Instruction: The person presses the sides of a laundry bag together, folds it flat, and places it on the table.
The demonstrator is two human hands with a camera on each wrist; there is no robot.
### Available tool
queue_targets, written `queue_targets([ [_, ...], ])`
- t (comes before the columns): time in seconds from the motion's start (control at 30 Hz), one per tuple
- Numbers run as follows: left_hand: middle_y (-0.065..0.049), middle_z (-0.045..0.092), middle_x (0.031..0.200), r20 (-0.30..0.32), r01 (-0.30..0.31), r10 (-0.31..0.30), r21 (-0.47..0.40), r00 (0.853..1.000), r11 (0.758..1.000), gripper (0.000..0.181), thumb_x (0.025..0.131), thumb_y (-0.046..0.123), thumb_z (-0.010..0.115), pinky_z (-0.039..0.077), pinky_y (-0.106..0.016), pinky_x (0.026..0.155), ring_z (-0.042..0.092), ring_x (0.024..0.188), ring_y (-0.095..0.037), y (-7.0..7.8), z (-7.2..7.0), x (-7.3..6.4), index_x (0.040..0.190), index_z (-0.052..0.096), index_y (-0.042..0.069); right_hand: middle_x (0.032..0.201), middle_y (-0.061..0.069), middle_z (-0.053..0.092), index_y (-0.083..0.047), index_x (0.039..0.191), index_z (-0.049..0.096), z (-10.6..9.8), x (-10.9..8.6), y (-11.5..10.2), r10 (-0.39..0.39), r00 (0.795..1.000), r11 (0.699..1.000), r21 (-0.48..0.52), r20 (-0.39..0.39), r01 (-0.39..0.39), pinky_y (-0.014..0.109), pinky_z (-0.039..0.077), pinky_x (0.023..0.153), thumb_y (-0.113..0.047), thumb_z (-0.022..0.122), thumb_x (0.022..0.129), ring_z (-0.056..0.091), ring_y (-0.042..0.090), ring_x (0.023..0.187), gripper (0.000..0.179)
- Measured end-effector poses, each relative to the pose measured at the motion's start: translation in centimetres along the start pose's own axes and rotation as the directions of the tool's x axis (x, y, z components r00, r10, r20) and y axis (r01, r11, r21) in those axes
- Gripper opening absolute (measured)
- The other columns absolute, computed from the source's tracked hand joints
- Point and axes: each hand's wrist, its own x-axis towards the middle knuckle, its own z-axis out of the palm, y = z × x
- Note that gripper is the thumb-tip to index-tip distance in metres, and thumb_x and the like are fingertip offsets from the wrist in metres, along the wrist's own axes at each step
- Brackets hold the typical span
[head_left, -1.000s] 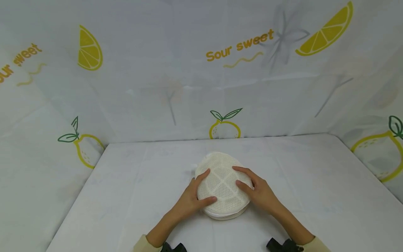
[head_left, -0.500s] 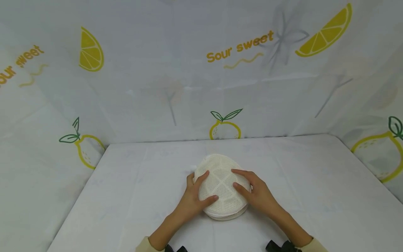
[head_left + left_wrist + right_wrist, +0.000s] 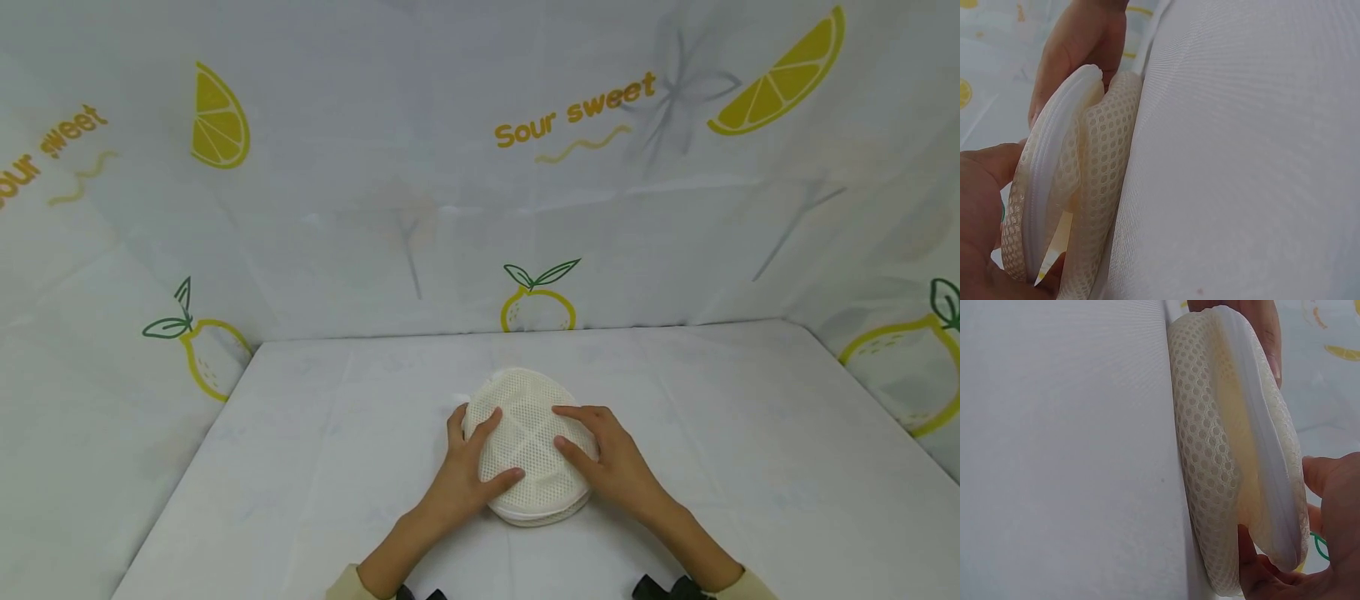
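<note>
A cream mesh laundry bag (image 3: pixel 534 450), rounded with a blunt tip at the far end, lies on the white table. My left hand (image 3: pixel 467 471) grips its left side, thumb and a finger on the top and other fingers at the edge. On the opposite side, my right hand (image 3: pixel 621 462) grips it the same way. The left wrist view shows the bag's white band (image 3: pixel 1054 150) standing apart from the mesh lower part (image 3: pixel 1107 150). In the right wrist view, fingertips (image 3: pixel 1246 550) of my right hand reach into that gap. The bag's underside is hidden.
The white cloth-covered table (image 3: pixel 360 450) extends around the bag. A back curtain (image 3: pixel 450 183) with lemon prints and lettering rises behind it, and similar cloth hangs at both sides. Black wrist straps (image 3: pixel 667 587) show at the bottom edge.
The bag's far end has come slightly nearer to me. My left hand has shifted slightly right, and its outer fingers now show spread along the left edge. The right hand has hardly moved.
</note>
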Motion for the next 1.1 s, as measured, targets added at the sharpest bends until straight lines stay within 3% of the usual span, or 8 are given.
queue_targets([
  [0.23, -0.026, 0.001, 0.151, 0.003, -0.021, 0.021, 0.045, 1.0, 0.999, 0.081, 0.085, 0.045, 0.07, 0.035, -0.055, 0.101, 0.023, 0.134, -0.048, -0.26, 0.1, -0.02, 0.149, 0.033, 0.01, 0.118, 0.012, 0.049, -0.017, 0.13, 0.057, 0.22, -0.04, -0.15, -0.017, 1.0, 0.999, -0.037, -0.015, 0.016, 0.056, 0.044, 0.09, -0.028, 0.069, 0.09, 0.053, 0.032, 0.11, 0.043],
  [0.43, -0.027, 0.004, 0.15, 0.008, -0.04, 0.039, 0.065, 0.999, 0.997, 0.081, 0.086, 0.045, 0.07, 0.033, -0.057, 0.101, 0.02, 0.135, -0.049, -0.04, -0.12, -0.05, 0.149, 0.033, 0.011, 0.123, 0.016, 0.043, -0.016, 0.133, 0.052, 0.3, -0.27, -0.63, 0.01, 1.0, 1.0, -0.026, 0.016, -0.009, 0.057, 0.043, 0.091, -0.032, 0.07, 0.089, 0.051, 0.034, 0.112, 0.051],
  [0.73, -0.027, 0.008, 0.15, 0.012, -0.049, 0.047, 0.158, 0.999, 0.986, 0.08, 0.086, 0.05, 0.067, 0.033, -0.06, 0.1, 0.014, 0.137, -0.045, 0.04, -0.31, -0.08, 0.149, 0.034, 0.014, 0.131, 0.02, 0.038, -0.016, 0.137, 0.045, 0.35, -0.42, -0.92, 0.012, 0.999, 0.995, -0.098, 0.038, -0.008, 0.061, 0.041, 0.091, -0.038, 0.066, 0.09, 0.04, 0.04, 0.123, 0.056],
  [0.9, -0.029, 0.01, 0.15, 0.009, -0.056, 0.055, 0.18, 0.998, 0.982, 0.081, 0.086, 0.051, 0.066, 0.034, -0.06, 0.099, 0.017, 0.136, -0.047, 0.09, -0.26, -0.03, 0.149, 0.034, 0.013, 0.134, 0.021, 0.035, -0.016, 0.137, 0.044, 0.41, -0.5, -0.88, 0.013, 0.999, 0.995, -0.103, 0.04, -0.009, 0.063, 0.039, 0.092, -0.039, 0.066, 0.09, 0.036, 0.04, 0.125, 0.056],
  [1.1, -0.027, 0.016, 0.148, -0.015, -0.085, 0.092, 0.239, 0.996, 0.967, 0.08, 0.086, 0.052, 0.066, 0.042, -0.053, 0.096, 0.034, 0.13, -0.047, -0.01, -0.16, 0.08, 0.148, 0.036, 0.012, 0.134, 0.02, 0.036, -0.015, 0.137, 0.044, 0.51, -0.51, -0.79, -0.006, 1.0, 0.995, -0.096, 0.026, 0.009, 0.059, 0.04, 0.094, -0.038, 0.068, 0.089, 0.043, 0.039, 0.122, 0.058],
])
